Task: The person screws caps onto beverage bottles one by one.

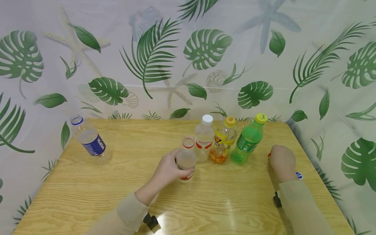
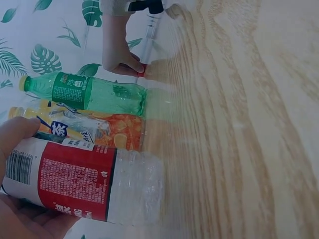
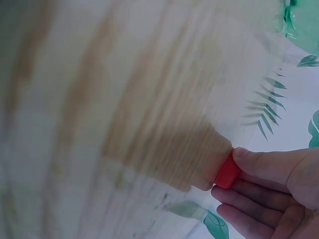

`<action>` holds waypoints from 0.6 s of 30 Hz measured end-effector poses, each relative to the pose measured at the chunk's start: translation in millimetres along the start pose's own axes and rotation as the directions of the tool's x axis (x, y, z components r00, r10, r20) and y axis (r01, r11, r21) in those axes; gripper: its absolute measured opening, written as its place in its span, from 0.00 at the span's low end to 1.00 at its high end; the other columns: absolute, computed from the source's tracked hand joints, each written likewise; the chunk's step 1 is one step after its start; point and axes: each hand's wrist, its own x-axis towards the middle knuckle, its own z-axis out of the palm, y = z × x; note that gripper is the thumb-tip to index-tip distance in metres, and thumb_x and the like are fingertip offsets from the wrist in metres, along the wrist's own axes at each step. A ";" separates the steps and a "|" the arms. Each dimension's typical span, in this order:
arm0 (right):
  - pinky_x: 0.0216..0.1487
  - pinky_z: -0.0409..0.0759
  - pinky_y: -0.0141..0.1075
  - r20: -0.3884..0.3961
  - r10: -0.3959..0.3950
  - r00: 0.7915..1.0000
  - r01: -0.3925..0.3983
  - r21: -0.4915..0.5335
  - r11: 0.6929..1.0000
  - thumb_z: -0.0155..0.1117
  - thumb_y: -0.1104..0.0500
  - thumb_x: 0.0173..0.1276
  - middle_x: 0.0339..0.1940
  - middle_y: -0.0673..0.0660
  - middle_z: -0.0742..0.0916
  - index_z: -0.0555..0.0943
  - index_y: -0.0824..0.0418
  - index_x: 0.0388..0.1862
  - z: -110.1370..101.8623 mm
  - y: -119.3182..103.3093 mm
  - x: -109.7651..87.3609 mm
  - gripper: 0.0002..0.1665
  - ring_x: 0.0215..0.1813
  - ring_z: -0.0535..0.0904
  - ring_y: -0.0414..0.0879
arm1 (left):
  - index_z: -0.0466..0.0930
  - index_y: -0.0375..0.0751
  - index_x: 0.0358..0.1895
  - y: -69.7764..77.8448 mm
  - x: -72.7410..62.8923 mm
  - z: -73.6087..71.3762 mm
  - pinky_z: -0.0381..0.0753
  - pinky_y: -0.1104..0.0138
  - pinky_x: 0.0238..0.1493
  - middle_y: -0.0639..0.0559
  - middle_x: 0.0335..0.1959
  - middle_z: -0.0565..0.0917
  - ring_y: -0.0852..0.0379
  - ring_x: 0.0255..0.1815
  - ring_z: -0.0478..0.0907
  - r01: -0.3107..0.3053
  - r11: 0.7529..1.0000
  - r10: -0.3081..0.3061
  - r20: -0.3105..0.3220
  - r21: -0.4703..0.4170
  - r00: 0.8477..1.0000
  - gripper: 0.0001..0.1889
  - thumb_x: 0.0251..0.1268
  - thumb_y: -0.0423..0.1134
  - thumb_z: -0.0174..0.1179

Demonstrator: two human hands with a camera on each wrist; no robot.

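My left hand grips a clear plastic bottle with a red-and-white label. That bottle has no cap, and a red ring circles its neck. Between thumb and fingers, my right hand pinches a red bottle cap at the tabletop on the right. Just beyond the left hand's bottle stands a clear bottle with a white cap. Beside it are a yellow-labelled bottle with an orange cap and a green bottle with a yellow cap.
At the table's far left an uncapped clear bottle with a blue label stands alone. A blue cap lies near the right edge, by the right wrist. A leaf-printed curtain borders the wooden table at the back and sides.
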 end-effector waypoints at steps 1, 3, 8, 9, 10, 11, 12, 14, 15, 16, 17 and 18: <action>0.27 0.81 0.53 0.000 0.003 1.000 -0.003 -0.001 1.000 0.60 0.68 0.65 0.27 0.70 0.87 0.79 0.64 0.18 0.2 0.1 0.3 0.14 0.29 0.83 0.61 | 0.81 0.39 0.62 -0.4 -0.4 0.0 0.87 0.49 0.56 0.44 0.53 0.89 0.44 0.55 0.87 -0.005 1.000 0.005 0.002 -0.002 1.000 0.32 0.52 0.37 0.83; 0.27 0.81 0.53 0.005 0.006 1.000 -0.006 -0.004 1.000 0.60 0.67 0.64 0.28 0.70 0.87 0.79 0.64 0.18 0.1 0.1 0.8 0.14 0.30 0.83 0.61 | 0.81 0.39 0.62 -1.0 -1.4 0.1 0.87 0.49 0.56 0.44 0.53 0.89 0.45 0.55 0.87 -0.013 1.000 0.013 0.004 0.001 1.000 0.32 0.52 0.37 0.83; 0.26 0.80 0.51 0.026 0.010 1.000 -0.010 -0.005 1.000 0.59 0.67 0.65 0.28 0.69 0.86 0.77 0.63 0.17 -1.5 -0.3 1.5 0.15 0.29 0.82 0.58 | 0.81 0.41 0.63 -1.9 -2.6 -0.5 0.87 0.49 0.56 0.45 0.53 0.89 0.46 0.55 0.87 -0.031 1.000 0.031 0.008 0.001 0.999 0.32 0.53 0.37 0.83; 0.26 0.80 0.50 0.035 0.010 0.999 -0.010 -0.005 1.000 0.59 0.67 0.65 0.28 0.68 0.86 0.77 0.63 0.17 -2.0 -0.2 1.5 0.15 0.29 0.81 0.57 | 0.81 0.41 0.63 -2.4 -2.5 -0.6 0.87 0.49 0.56 0.46 0.53 0.89 0.46 0.55 0.87 -0.035 0.999 0.035 0.011 0.003 0.999 0.32 0.53 0.37 0.83; 0.26 0.79 0.50 0.040 0.007 0.999 -0.007 -0.005 1.000 0.60 0.67 0.65 0.28 0.68 0.87 0.78 0.63 0.17 -2.8 -0.4 1.3 0.15 0.29 0.81 0.56 | 0.81 0.41 0.63 -2.7 -2.6 -0.8 0.87 0.49 0.56 0.46 0.53 0.89 0.46 0.55 0.87 -0.037 0.999 0.037 0.014 0.005 0.999 0.32 0.53 0.37 0.83; 0.26 0.79 0.49 0.048 0.005 0.999 -0.005 -0.006 1.000 0.60 0.67 0.65 0.28 0.68 0.87 0.78 0.63 0.17 -3.5 -0.4 1.0 0.15 0.29 0.81 0.56 | 0.81 0.41 0.63 -3.0 -2.5 -1.0 0.87 0.50 0.56 0.46 0.53 0.89 0.46 0.55 0.87 -0.038 0.999 0.038 0.019 0.007 0.999 0.32 0.53 0.38 0.83; 0.26 0.79 0.48 0.054 0.003 0.999 -0.002 -0.006 1.000 0.60 0.67 0.65 0.28 0.68 0.87 0.79 0.63 0.18 -4.2 -0.8 0.4 0.15 0.29 0.80 0.56 | 0.81 0.41 0.63 -3.5 -2.5 -1.0 0.87 0.49 0.56 0.46 0.53 0.89 0.45 0.56 0.87 -0.038 0.999 0.037 0.022 0.008 0.999 0.33 0.53 0.38 0.83; 0.27 0.79 0.48 0.062 -0.003 0.998 0.003 -0.006 1.000 0.60 0.67 0.66 0.29 0.68 0.87 0.80 0.63 0.19 -5.3 -1.3 -0.6 0.14 0.29 0.81 0.55 | 0.81 0.41 0.63 -4.3 -2.6 -1.0 0.87 0.49 0.57 0.45 0.54 0.89 0.45 0.56 0.88 -0.036 0.999 0.036 0.028 0.012 0.999 0.33 0.53 0.38 0.83; 0.27 0.79 0.48 0.060 -0.003 0.998 0.003 -0.003 1.000 0.60 0.67 0.66 0.28 0.68 0.87 0.80 0.63 0.18 -5.6 -1.4 -1.1 0.14 0.29 0.81 0.55 | 0.80 0.41 0.64 -4.8 -2.6 -0.8 0.87 0.49 0.57 0.45 0.54 0.89 0.45 0.56 0.87 -0.036 0.999 0.036 0.030 0.011 0.999 0.33 0.53 0.38 0.83; 0.27 0.79 0.48 0.053 -0.003 0.999 0.003 -0.001 1.000 0.60 0.67 0.65 0.28 0.68 0.87 0.79 0.63 0.18 -5.5 -1.3 -1.6 0.14 0.29 0.80 0.55 | 0.80 0.41 0.64 -5.3 -2.4 -0.6 0.87 0.49 0.57 0.45 0.54 0.89 0.45 0.56 0.87 -0.035 0.999 0.035 0.032 0.009 0.999 0.34 0.53 0.38 0.83; 0.27 0.79 0.49 0.047 -0.003 0.999 0.003 0.001 1.000 0.61 0.67 0.65 0.28 0.68 0.87 0.79 0.63 0.17 -5.6 -1.3 -2.3 0.15 0.29 0.80 0.56 | 0.80 0.41 0.65 -5.8 -2.2 -0.2 0.87 0.49 0.57 0.45 0.55 0.89 0.45 0.56 0.87 -0.038 0.999 0.037 0.033 0.010 0.999 0.34 0.53 0.38 0.83; 0.27 0.79 0.49 0.040 -0.003 0.999 0.003 0.002 1.000 0.61 0.67 0.64 0.28 0.68 0.87 0.78 0.62 0.17 -5.2 -0.9 -3.0 0.15 0.29 0.80 0.56 | 0.80 0.42 0.65 -6.4 -1.9 0.3 0.87 0.49 0.57 0.45 0.55 0.89 0.45 0.57 0.87 -0.038 0.999 0.038 0.035 0.009 0.999 0.34 0.53 0.38 0.83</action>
